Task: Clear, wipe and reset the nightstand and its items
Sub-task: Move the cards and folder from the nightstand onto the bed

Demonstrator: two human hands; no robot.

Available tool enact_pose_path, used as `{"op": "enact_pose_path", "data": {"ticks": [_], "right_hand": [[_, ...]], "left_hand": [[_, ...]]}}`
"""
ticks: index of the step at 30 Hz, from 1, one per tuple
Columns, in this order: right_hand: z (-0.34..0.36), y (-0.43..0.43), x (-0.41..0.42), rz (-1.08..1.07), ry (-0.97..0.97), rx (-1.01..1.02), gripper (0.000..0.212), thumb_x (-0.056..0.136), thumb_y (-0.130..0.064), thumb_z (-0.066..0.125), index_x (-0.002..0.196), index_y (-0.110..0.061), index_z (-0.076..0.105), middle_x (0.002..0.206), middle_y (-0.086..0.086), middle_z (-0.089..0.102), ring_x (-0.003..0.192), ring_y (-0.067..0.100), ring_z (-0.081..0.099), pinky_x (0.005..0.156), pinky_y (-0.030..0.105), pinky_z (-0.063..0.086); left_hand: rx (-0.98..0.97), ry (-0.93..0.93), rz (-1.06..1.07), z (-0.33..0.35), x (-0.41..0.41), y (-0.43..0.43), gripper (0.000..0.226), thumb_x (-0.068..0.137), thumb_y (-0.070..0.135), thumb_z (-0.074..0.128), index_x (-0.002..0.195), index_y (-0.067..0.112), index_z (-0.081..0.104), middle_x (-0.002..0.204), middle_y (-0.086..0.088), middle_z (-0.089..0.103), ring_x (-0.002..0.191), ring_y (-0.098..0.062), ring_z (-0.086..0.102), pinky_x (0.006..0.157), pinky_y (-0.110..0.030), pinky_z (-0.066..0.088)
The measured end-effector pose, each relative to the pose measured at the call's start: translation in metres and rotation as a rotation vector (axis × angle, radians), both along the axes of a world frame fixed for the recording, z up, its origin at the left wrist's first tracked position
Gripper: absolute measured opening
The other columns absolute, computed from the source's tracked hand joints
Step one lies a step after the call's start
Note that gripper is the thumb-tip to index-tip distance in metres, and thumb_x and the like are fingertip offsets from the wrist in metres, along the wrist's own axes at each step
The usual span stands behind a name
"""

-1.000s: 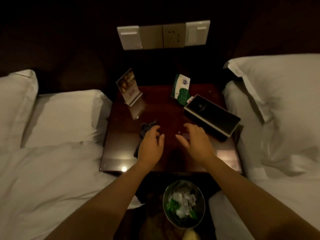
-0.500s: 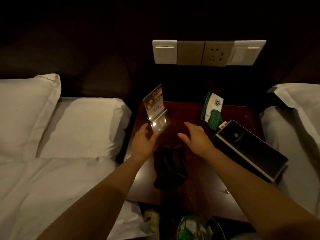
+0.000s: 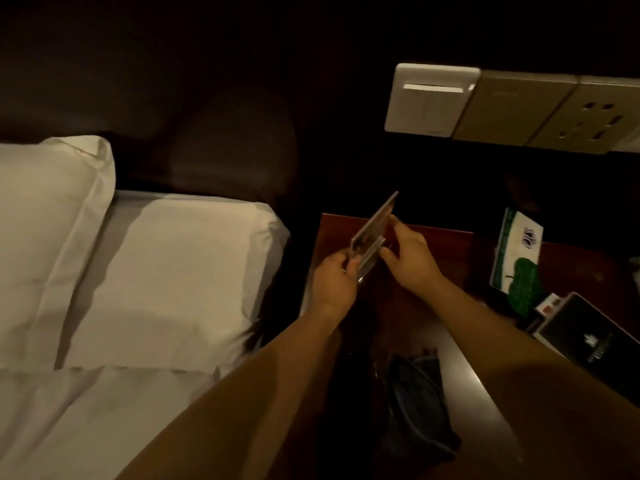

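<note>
**Q:** Which items are the largest, and where do they lie?

**A:** A bed [image 3: 104,410] in white linen fills the left half. It carries two pillows [image 3: 166,282] against a dark headboard [image 3: 207,133]. To its right stands the dark wooden desk [image 3: 446,247]. A wall plate [image 3: 433,98] with a switch and a socket is mounted above the desk.

**Q:** What rests on the desk?

**A:** A black box [image 3: 595,334] with a pale rim lies at the right edge. A dark cloth [image 3: 419,403] lies crumpled near the front edge, well apart from the box. A green-and-white card [image 3: 519,258] stands at the back, just beside the box's far corner.

**Q:** Where is the card stand, and how is it held?

**A:** The clear card stand [image 3: 372,237] is over the desk's far left corner. It is tilted, with its upper edge pointing up and to the right. The left hand [image 3: 334,278] grips its lower end, the fingers [image 3: 353,266] curled closed around the base. The right hand [image 3: 412,258] holds the opposite side. Its fingers [image 3: 398,226] are partly spread, with one fingertip on the panel and the thumb at the base.
</note>
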State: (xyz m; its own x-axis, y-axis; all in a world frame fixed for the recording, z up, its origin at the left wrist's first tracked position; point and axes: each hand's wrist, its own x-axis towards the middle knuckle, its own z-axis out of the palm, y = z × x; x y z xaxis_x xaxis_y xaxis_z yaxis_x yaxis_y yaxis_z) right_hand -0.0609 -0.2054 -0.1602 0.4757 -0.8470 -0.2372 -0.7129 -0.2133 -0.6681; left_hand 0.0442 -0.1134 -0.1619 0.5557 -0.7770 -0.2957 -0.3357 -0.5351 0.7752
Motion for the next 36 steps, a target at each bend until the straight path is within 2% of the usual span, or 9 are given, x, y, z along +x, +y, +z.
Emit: {"op": "enact_pose_path", "data": {"ticks": [3, 7, 11, 15, 18, 20, 25, 31, 36], "right_hand": [[-0.004, -0.003, 0.013, -0.034, -0.070, 0.003, 0.055, 0.090, -0.018, 0.055, 0.140, -0.017, 0.033, 0.134, 0.016, 0.048, 0.118, 0.030, 0.049, 0.091, 0.036, 0.044], [-0.003, 0.002, 0.035, -0.027, -0.130, 0.010, 0.033, 0.088, -0.017, 0.059, 0.118, -0.006, 0.049, 0.121, 0.016, 0.053, 0.109, 0.026, 0.053, 0.084, 0.034, 0.046], [-0.005, 0.025, 0.088, 0.047, -0.128, 0.069, 0.027, 0.090, -0.014, 0.054, 0.116, -0.005, 0.050, 0.119, 0.014, 0.049, 0.102, 0.020, 0.053, 0.079, 0.024, 0.041], [-0.005, 0.053, 0.151, 0.156, -0.125, 0.073, 0.036, 0.091, -0.007, 0.050, 0.127, -0.003, 0.046, 0.124, 0.020, 0.045, 0.107, 0.026, 0.051, 0.075, 0.012, 0.033], [-0.003, 0.079, 0.218, 0.275, -0.092, 0.116, 0.040, 0.091, -0.003, 0.046, 0.131, -0.004, 0.043, 0.131, 0.020, 0.043, 0.115, 0.031, 0.050, 0.094, 0.027, 0.040], [0.000, 0.098, 0.261, 0.324, -0.076, 0.164, 0.045, 0.089, 0.002, 0.042, 0.134, -0.006, 0.042, 0.133, 0.019, 0.044, 0.117, 0.031, 0.050, 0.096, 0.028, 0.040], [-0.009, 0.136, 0.318, 0.433, -0.081, 0.214, 0.054, 0.085, 0.009, 0.038, 0.135, -0.010, 0.042, 0.126, 0.018, 0.048, 0.112, 0.029, 0.051, 0.083, 0.012, 0.033], [-0.023, 0.176, 0.347, 0.533, -0.076, 0.281, 0.052, 0.085, 0.009, 0.037, 0.134, -0.010, 0.043, 0.125, 0.020, 0.047, 0.112, 0.029, 0.051, 0.089, 0.025, 0.041], [-0.035, 0.209, 0.338, 0.607, -0.022, 0.273, 0.043, 0.085, 0.004, 0.042, 0.126, -0.008, 0.049, 0.119, 0.020, 0.050, 0.094, 0.020, 0.049, 0.065, 0.007, 0.037]], "left_hand": [[-0.046, 0.116, 0.043, -0.003, 0.007, 0.002, 0.025, 0.094, 0.028, 0.048, 0.103, 0.012, 0.065, 0.098, -0.006, 0.068, 0.087, -0.016, 0.061, 0.072, -0.025, 0.046], [-0.089, 0.154, 0.166, -0.001, 0.030, 0.012, 0.025, 0.096, 0.024, 0.045, 0.073, 0.015, 0.051, 0.067, 0.004, 0.052, 0.059, -0.002, 0.048, 0.056, -0.013, 0.038], [-0.107, 0.299, 0.382, 0.002, 0.064, 0.032, 0.029, 0.098, 0.024, 0.039, 0.096, 0.002, 0.058, 0.093, -0.014, 0.067, 0.085, -0.024, 0.064, 0.075, -0.038, 0.054], [-0.081, 0.226, 0.566, 0.006, 0.113, 0.064, 0.024, 0.098, 0.024, 0.038, 0.111, 0.008, 0.052, 0.101, -0.013, 0.065, 0.088, -0.023, 0.061, 0.067, -0.026, 0.047], [-0.044, 0.142, 0.628, 0.006, 0.178, 0.096, 0.034, 0.095, 0.017, 0.045, 0.127, 0.008, 0.041, 0.115, -0.017, 0.063, 0.101, -0.031, 0.061, 0.075, -0.025, 0.042], [-0.018, 0.101, 0.624, 0.007, 0.219, 0.118, 0.046, 0.092, 0.012, 0.050, 0.134, 0.009, 0.033, 0.118, -0.016, 0.063, 0.105, -0.032, 0.061, 0.076, -0.025, 0.042], [0.051, 0.008, 0.679, 0.006, 0.271, 0.162, 0.046, 0.083, 0.003, 0.055, 0.127, 0.007, 0.043, 0.115, -0.015, 0.064, 0.101, -0.031, 0.062, 0.072, -0.025, 0.042], [0.116, -0.066, 0.731, -0.010, 0.297, 0.203, 0.030, 0.083, 0.005, 0.059, 0.113, 0.005, 0.054, 0.108, -0.014, 0.067, 0.090, -0.025, 0.063, 0.069, -0.024, 0.044], [0.245, -0.035, 0.680, -0.024, 0.285, 0.237, 0.029, 0.085, 0.014, 0.063, 0.111, 0.004, 0.055, 0.112, -0.015, 0.066, 0.100, -0.029, 0.064, 0.075, -0.024, 0.044]]}}
